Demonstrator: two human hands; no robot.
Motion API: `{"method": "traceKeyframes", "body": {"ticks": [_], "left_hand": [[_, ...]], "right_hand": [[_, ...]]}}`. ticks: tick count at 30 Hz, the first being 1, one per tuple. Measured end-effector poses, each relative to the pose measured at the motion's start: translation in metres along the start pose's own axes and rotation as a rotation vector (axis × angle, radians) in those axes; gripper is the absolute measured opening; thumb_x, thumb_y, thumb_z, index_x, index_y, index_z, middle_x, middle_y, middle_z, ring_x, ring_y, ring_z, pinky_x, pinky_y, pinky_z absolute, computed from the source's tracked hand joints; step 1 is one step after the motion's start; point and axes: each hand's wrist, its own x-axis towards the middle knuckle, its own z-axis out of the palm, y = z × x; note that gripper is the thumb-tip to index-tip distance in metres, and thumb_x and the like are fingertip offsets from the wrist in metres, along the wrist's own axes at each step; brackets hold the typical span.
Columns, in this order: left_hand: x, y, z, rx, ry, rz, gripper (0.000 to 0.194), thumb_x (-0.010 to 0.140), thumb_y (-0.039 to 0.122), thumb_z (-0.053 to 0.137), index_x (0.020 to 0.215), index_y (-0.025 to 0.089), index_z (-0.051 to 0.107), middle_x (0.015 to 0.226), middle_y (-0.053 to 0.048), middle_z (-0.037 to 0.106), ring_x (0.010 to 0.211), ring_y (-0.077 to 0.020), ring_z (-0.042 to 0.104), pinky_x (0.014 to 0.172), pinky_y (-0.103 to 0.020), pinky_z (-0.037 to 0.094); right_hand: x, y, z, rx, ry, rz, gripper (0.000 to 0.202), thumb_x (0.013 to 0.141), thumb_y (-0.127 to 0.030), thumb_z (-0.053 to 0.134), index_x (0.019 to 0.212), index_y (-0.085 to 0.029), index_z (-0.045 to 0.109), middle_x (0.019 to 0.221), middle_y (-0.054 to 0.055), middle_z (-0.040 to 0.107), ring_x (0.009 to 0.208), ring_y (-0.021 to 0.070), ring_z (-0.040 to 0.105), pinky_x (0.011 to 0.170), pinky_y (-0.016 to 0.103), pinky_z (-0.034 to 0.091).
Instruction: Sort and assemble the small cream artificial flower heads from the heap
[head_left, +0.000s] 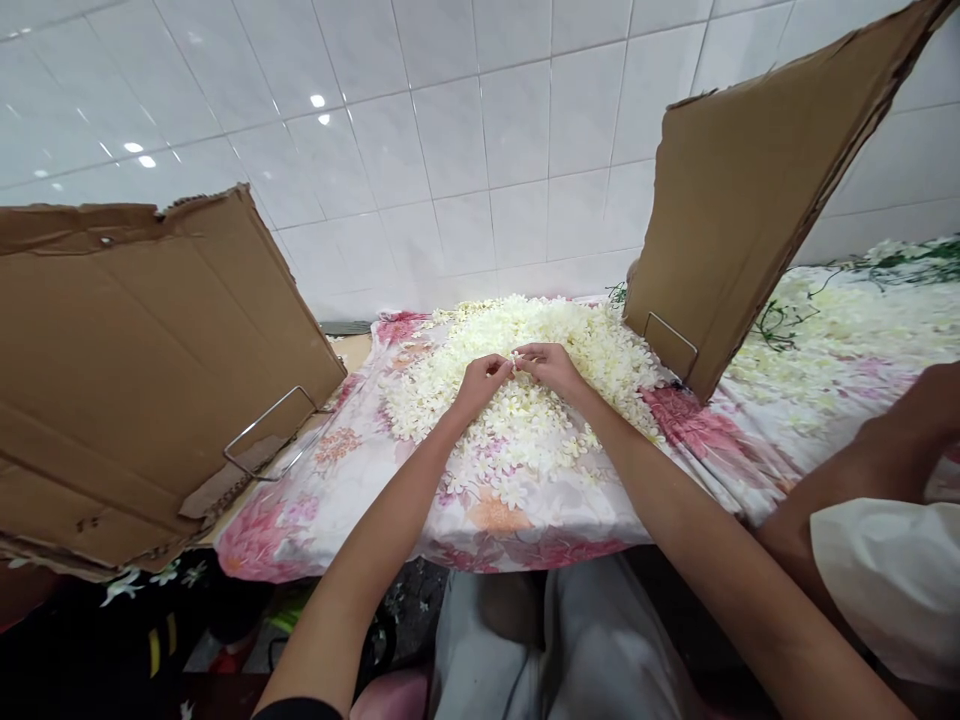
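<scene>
A broad heap of small white flowers (pixel 592 350) lies on a floral cloth (pixel 315 500). Over the middle of the heap, my left hand (pixel 484 382) and my right hand (pixel 547 366) meet at their fingertips. Both hands have their fingers pinched together. A small white flower (pixel 514 361) shows between the fingertips, held by both hands. Loose flowers are scattered on the cloth nearer to me, below my wrists.
Cardboard panels stand at the left (pixel 135 360) and right (pixel 735 200), each by a metal wire stand. A tiled wall (pixel 517 120) rises behind. Another person's arm (pixel 862 470) reaches in at the right, near more flowers (pixel 810 350). Dark clothing shows at lower left.
</scene>
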Motion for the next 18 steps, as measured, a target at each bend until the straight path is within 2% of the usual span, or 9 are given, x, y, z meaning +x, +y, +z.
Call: {"method": "traceKeyframes", "body": {"ticks": [2, 5, 10, 14, 18], "left_hand": [[0.001, -0.002, 0.001, -0.021, -0.001, -0.032, 0.038, 0.090, 0.051, 0.062, 0.080, 0.016, 0.073, 0.081, -0.007, 0.076, 0.068, -0.0156, 0.060, 0.067, -0.029, 0.047], [0.001, -0.005, 0.002, -0.040, -0.009, -0.048, 0.041, 0.089, 0.054, 0.065, 0.079, 0.016, 0.075, 0.079, -0.007, 0.076, 0.068, -0.0158, 0.061, 0.067, -0.029, 0.046], [0.004, -0.011, 0.002, -0.082, -0.025, -0.066, 0.048, 0.081, 0.063, 0.075, 0.084, 0.015, 0.076, 0.080, -0.007, 0.076, 0.071, -0.0169, 0.063, 0.068, -0.029, 0.047], [0.007, -0.014, -0.003, -0.112, -0.037, -0.092, 0.051, 0.079, 0.066, 0.075, 0.083, 0.015, 0.074, 0.079, -0.008, 0.075, 0.068, -0.0160, 0.062, 0.066, -0.029, 0.047], [0.009, -0.015, -0.006, -0.098, -0.076, -0.077, 0.043, 0.084, 0.058, 0.071, 0.083, 0.015, 0.072, 0.079, -0.007, 0.075, 0.067, -0.0152, 0.062, 0.065, -0.028, 0.046]], "right_hand": [[0.000, 0.001, 0.000, -0.012, 0.029, -0.040, 0.045, 0.061, -0.045, 0.088, 0.092, -0.017, 0.070, 0.072, 0.001, 0.069, 0.046, 0.0102, 0.051, 0.044, 0.025, 0.043], [-0.001, 0.004, 0.000, -0.061, 0.065, -0.106, 0.037, 0.063, -0.044, 0.085, 0.081, -0.018, 0.067, 0.078, 0.004, 0.071, 0.050, 0.0105, 0.054, 0.046, 0.024, 0.044], [-0.003, 0.007, 0.000, -0.109, 0.019, -0.097, 0.033, 0.066, -0.045, 0.082, 0.080, -0.016, 0.074, 0.075, 0.006, 0.072, 0.053, 0.0133, 0.057, 0.048, 0.025, 0.046], [-0.006, 0.003, 0.002, -0.170, -0.005, -0.084, 0.039, 0.068, -0.051, 0.083, 0.083, -0.015, 0.079, 0.066, 0.005, 0.069, 0.050, 0.0146, 0.058, 0.049, 0.027, 0.045], [-0.006, 0.001, 0.001, -0.216, -0.011, -0.063, 0.049, 0.066, -0.059, 0.086, 0.086, -0.015, 0.081, 0.057, 0.003, 0.066, 0.050, 0.0169, 0.060, 0.049, 0.027, 0.044]]}}
